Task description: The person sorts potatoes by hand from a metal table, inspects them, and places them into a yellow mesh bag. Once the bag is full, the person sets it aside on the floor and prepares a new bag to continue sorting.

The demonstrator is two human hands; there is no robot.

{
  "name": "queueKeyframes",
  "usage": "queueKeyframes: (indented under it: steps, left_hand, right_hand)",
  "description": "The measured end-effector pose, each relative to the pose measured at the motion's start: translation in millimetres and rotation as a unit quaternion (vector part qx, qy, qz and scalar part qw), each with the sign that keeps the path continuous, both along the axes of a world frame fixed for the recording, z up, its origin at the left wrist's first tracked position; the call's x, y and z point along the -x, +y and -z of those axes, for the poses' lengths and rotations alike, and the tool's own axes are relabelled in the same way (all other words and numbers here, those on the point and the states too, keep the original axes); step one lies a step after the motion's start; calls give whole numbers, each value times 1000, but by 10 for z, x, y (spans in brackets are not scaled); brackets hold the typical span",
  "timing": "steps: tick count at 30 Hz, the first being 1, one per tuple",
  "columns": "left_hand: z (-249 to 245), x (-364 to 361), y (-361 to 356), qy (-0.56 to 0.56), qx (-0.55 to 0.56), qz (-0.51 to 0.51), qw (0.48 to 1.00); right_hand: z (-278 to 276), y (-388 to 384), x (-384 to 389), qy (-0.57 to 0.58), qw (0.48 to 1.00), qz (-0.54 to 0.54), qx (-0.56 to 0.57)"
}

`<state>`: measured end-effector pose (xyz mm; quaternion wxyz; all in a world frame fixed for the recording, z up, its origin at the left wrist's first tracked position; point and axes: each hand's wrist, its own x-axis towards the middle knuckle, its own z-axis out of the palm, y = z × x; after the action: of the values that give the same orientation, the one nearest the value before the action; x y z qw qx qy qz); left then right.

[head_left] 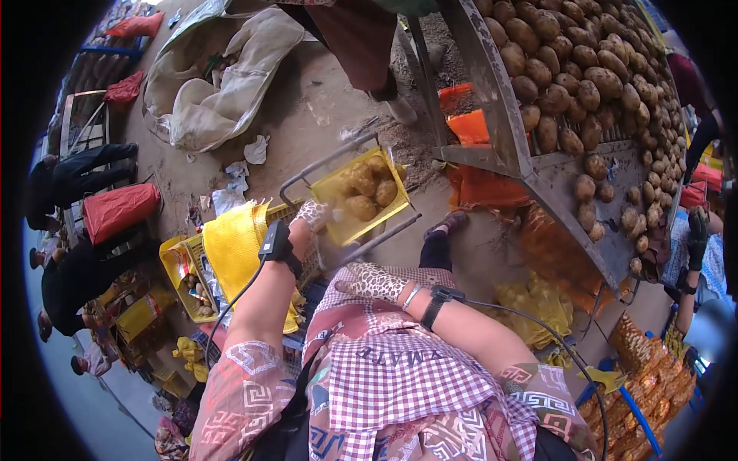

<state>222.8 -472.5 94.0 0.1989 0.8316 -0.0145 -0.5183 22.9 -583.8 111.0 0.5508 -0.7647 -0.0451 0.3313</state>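
Note:
My left hand (310,216), in a leopard-print glove, is closed at the near left edge of a yellow mesh bag (394,216); its fingertips are a little blurred. Several potatoes (364,184) lie inside the bag, which sits within a tubular metal frame (326,163). In a matching glove, my right hand (375,282) lies against the front of my checked apron (400,376), fingers stretched out and holding nothing. Dark straps with small cabled devices circle both wrists. Beside my left forearm, folded yellow mesh bags (232,240) hang over a yellow crate (183,260).
A metal sorting table (510,131) heaped with potatoes (584,77) rises at the right. Orange bags (477,188) hang under it. A person's legs (360,46) are ahead, near a large white sack (219,92). Other people work at left and right; filled net sacks (646,384) stand lower right.

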Motion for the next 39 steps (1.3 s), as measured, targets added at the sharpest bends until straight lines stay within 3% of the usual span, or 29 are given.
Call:
queueKeyframes:
  steps: [1, 2, 3, 4, 6, 7, 10, 11, 12, 14, 15, 16, 18, 19, 20, 21, 22, 24, 25, 26, 28, 30, 32, 33, 34, 35, 36, 37, 39]
  left_hand:
    - [30, 5, 37, 23, 29, -30, 999]
    - [-23, -16, 26, 45, 58, -64, 995]
    - [-99, -62, 48, 123, 60, -105, 985]
    - [-64, -47, 89, 126, 61, -103, 985]
    - [-27, -43, 130, 96, 144, -100, 980]
    - [-209, -52, 52, 129, 160, -135, 969]
    - [-355, -60, -24, 114, 213, -123, 962]
    - [-368, -88, -43, 145, 182, -125, 964]
    - [-199, -89, 55, 145, 185, -123, 964]
    - [355, -1, 402, -32, 403, 111, 908]
    - [448, 20, 439, 10, 411, 86, 908]
    - [219, 19, 346, 12, 412, 91, 906]
    - [-502, 23, 45, 158, 249, -163, 942]
    - [-471, -39, 72, 183, 248, -239, 921]
    - [-354, -168, 149, 209, 245, -310, 895]
    - [-44, -406, 321, 211, 270, -247, 906]
    - [-76, -458, 281, 211, 274, -241, 907]
    - [-261, -419, 241, 116, 207, -13, 971]
    - [-496, -398, 125, 153, 140, -16, 978]
    - [-445, -310, 121, 153, 140, -7, 978]
    - [-170, -157, 202, 51, 253, -126, 958]
    - [85, -320, 392, 57, 285, -78, 954]
    - [457, -551, 623, 15, 375, 23, 927]
    - [226, -611, 549, 8, 374, 30, 927]
    - [-226, -589, 398, 32, 284, 32, 958]
    - [-541, -531, 283, 56, 191, 33, 979]
    - [-653, -468, 251, 51, 187, 42, 980]
    - [-734, -411, 224, 71, 187, -5, 980]
    - [-709, -386, 244, 86, 181, -52, 978]
  right_hand:
    - [289, 291, -16, 14, 1000, -15, -6]
    - [212, 363, -163, 26, 999, -35, -11]
    - [66, 385, -149, 100, 988, 104, -57]
    - [95, 494, -142, 103, 987, 106, -55]
    - [105, 733, -128, 92, 929, 329, -142]
    - [78, 807, -151, 49, 928, 349, -118]
    - [238, 838, -180, -48, 949, 307, -61]
    - [302, 888, -229, -210, 921, 329, -14]
    - [363, 878, -223, -211, 920, 330, -11]
    - [195, 770, -307, -117, 969, 184, 114]
    - [304, 849, -285, -95, 967, 205, 117]
    - [259, 854, -287, -94, 966, 210, 119]
    - [-9, 738, -283, -7, 967, 228, 117]
    - [-355, 597, -340, 155, 961, 188, 133]
    - [-400, 589, -155, 221, 950, 183, 121]
    - [-486, 622, 110, 287, 935, 179, 106]
    - [-791, 531, 276, 299, 928, 194, 112]
    - [-893, 409, 641, 325, 920, 193, 101]
    - [-847, 464, 828, 238, 927, 247, 154]
    - [-1025, 352, 748, 237, 925, 256, 152]
    - [-1605, -56, 345, 269, 929, 204, 150]
    - [-1652, -266, 26, 234, 907, 332, 106]
    - [-1292, -304, -359, 156, 823, 546, -8]
    - [-1109, -356, -647, 206, 809, 549, 23]
    - [-904, -385, -921, 257, 792, 551, 53]
    - [-423, -343, -1104, 291, 770, 567, -31]
    - [-40, -262, -1245, 323, 741, 577, -117]
    - [-156, -252, -1399, 318, 737, 583, -126]
    - [-596, -331, -1637, 274, 810, 516, -42]
